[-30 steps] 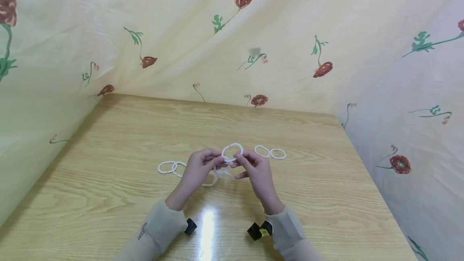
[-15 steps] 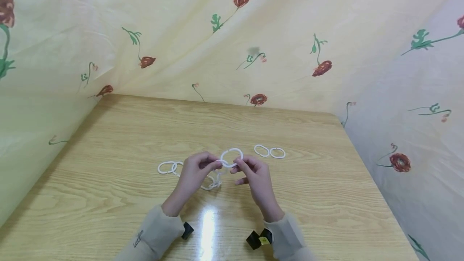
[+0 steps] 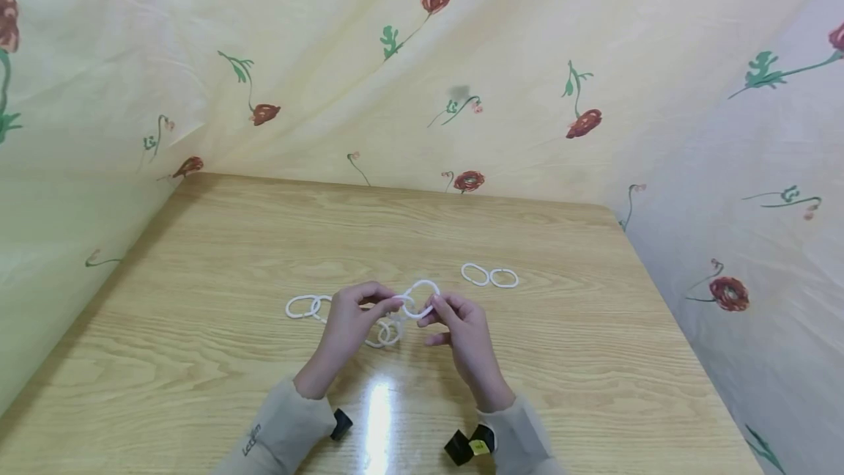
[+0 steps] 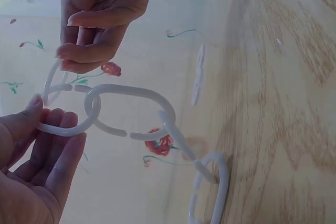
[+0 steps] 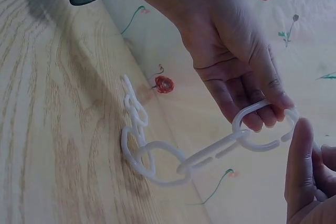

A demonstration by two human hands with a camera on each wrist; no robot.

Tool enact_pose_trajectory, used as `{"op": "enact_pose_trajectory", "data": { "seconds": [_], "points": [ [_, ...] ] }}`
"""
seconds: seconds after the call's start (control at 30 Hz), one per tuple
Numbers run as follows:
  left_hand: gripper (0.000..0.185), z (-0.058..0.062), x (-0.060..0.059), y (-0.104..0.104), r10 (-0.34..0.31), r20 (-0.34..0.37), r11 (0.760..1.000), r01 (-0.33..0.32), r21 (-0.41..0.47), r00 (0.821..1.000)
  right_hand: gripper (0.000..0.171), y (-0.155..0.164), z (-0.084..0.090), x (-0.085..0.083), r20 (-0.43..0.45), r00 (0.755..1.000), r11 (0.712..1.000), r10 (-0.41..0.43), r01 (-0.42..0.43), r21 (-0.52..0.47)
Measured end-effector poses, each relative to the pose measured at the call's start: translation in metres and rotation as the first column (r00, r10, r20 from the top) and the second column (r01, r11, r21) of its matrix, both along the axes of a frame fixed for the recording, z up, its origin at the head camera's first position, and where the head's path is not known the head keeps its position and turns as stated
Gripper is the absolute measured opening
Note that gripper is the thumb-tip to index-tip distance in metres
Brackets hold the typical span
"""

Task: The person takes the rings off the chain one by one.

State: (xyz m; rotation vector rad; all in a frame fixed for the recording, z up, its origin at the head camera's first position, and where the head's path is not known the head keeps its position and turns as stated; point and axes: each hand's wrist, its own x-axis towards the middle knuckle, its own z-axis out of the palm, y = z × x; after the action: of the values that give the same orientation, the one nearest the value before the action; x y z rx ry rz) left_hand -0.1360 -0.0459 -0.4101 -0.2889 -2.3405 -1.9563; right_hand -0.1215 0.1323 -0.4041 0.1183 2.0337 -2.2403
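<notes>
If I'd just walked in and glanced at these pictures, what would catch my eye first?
Probably the two hands meeting over the middle of the wooden table: the left hand and the right hand both pinch the top link of a white plastic chain, whose other links trail down to the tabletop. Next, two loose white rings lying to the right, and the flowered cloth hung behind.

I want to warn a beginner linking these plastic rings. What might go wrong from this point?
The top ring is only pinched between fingertips of the left hand and right hand, so either grip may slip. The linked rings have split gaps, so a link might slide out there. The chain hangs down to the table and could snag or twist.
</notes>
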Motion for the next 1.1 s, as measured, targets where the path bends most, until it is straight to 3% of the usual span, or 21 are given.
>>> {"op": "enact_pose_trajectory", "data": {
  "seconds": [0.5,0.7,1.1],
  "points": [
    [0.008,0.0029,0.0035,0.0004,0.022,-0.037,1.000,-0.022,-0.001,0.999,0.021,0.0035,-0.0048,0.0013,0.079,0.995,0.998,0.063,-0.061,-0.027],
    [0.008,0.0024,0.0044,0.0007,0.010,-0.005,1.000,-0.010,0.028,1.000,0.025,0.0063,-0.0061,0.0007,0.097,0.992,0.997,0.077,-0.079,0.018],
    [0.007,0.0027,0.0053,0.0014,0.037,-0.035,0.999,-0.036,0.022,0.999,0.031,0.0085,-0.0088,-0.0004,0.109,0.992,0.996,0.062,-0.068,0.056]
  ]
}}
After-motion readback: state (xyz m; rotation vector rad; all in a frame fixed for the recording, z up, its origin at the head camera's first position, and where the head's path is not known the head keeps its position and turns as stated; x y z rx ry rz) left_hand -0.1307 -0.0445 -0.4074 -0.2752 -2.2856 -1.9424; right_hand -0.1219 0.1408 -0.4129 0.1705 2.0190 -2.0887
